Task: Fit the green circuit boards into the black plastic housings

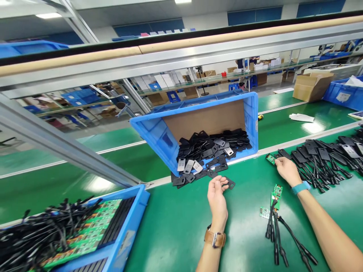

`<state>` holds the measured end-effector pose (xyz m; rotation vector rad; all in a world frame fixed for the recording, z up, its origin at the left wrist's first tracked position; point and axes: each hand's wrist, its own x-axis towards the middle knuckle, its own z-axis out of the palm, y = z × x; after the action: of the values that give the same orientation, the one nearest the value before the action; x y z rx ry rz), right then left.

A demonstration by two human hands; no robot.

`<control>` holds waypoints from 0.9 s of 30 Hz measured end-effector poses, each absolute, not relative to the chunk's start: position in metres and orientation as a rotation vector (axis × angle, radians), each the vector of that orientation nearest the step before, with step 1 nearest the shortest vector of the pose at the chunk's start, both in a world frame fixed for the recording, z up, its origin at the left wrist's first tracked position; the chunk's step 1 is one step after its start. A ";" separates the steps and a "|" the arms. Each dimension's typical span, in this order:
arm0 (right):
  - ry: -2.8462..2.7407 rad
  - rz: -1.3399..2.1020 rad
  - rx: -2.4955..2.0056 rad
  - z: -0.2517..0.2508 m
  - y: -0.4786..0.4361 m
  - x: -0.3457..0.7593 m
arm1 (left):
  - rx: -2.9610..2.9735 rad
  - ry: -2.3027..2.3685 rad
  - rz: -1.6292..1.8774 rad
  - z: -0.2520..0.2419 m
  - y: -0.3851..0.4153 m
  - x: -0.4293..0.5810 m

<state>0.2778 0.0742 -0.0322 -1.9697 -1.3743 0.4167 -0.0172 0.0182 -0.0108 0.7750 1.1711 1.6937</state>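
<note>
My left hand [217,196], wearing a brown-strapped watch, has its fingers curled together at a flat black plastic plate [231,183] with slots, just in front of the tipped blue bin [256,124]. More black and grey plates [188,166] spill over the bin's lip beside it. Further right, my right hand [287,170] is closed on the end of a small green circuit board [270,158]; a teal band circles that wrist. Between my forearms lie several circuit boards [277,190] with black cables [279,241] attached.
At the left, a blue tray [133,226] holds rows of green boards with black cables. Black plates with cables [314,156] are heaped at the right. Behind stand a metal frame post [70,139], a white glove [301,118], a cardboard box [310,87] and another blue bin [342,92].
</note>
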 end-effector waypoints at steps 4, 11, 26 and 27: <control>-1.370 0.458 -1.901 -0.030 0.074 0.278 | 0.723 1.218 1.773 -0.010 0.025 -0.029; -1.526 0.791 -1.528 -0.012 0.059 0.243 | 0.774 1.096 1.510 -0.016 0.014 -0.007; -2.295 0.624 -1.055 -0.018 0.005 0.149 | 0.368 0.926 1.709 -0.001 0.017 -0.017; -2.358 0.598 -1.078 -0.021 0.006 0.148 | 0.344 0.951 1.721 0.001 0.020 -0.023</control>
<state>0.1478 0.0056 -0.0212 -1.0778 -2.3579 0.5981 -0.0230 0.0196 0.0010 0.3444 0.9505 1.7206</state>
